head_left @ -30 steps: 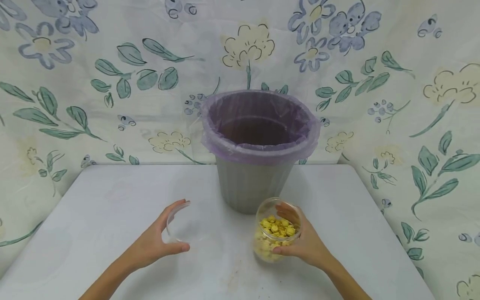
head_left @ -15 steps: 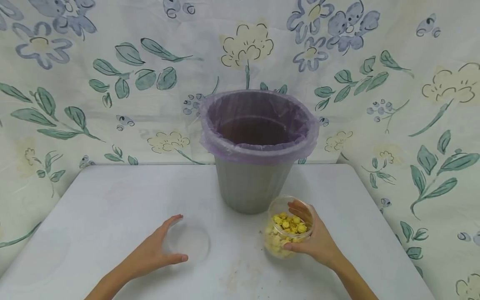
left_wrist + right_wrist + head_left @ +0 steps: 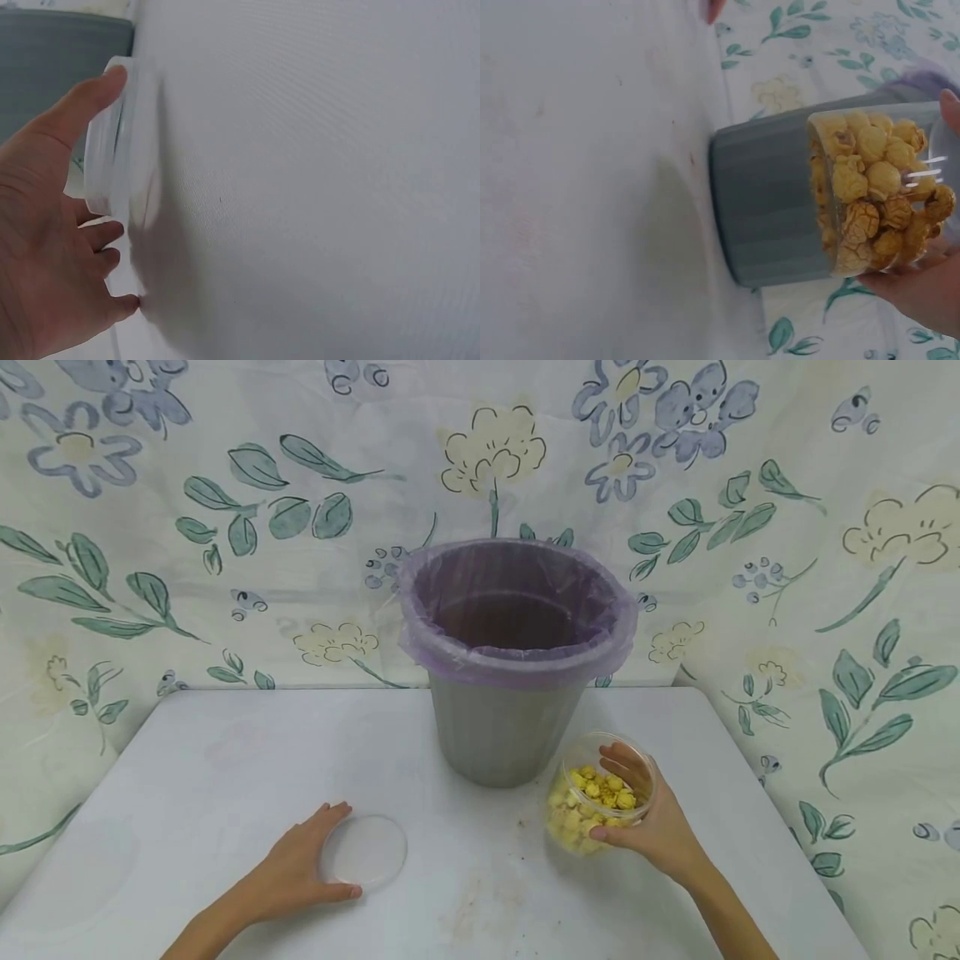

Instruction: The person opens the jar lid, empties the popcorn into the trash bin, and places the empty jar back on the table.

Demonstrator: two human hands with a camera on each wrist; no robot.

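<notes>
Cupping a clear round lid (image 3: 367, 850) at far left: left hand (image 3: 296, 864), thumb and fingers spread wide in a C, lid rim between them. Left wrist view has the thumb tip on the rim and the little finger down on the white table (image 3: 187, 760). Lid lies roughly flat, low over the surface; can't tell if it's touching down. Next, right of the lid: brownish smudges (image 3: 472, 897) and a few dark specks. Behind them, mid-table, grey ribbed bin (image 3: 502, 735), upright, purple liner (image 3: 517, 668) folded over its rim. Just right of and nearer than the bin: clear jar (image 3: 585, 752), lidless, tilted, held above the table, partly full of yellow popcorn (image 3: 600, 787). Right hand (image 3: 663, 827) grips it from the right, thumb on the near side, fingers wrapped behind, moderately spread. Far right: floral cloth (image 3: 862, 710), running round behind everything.
</notes>
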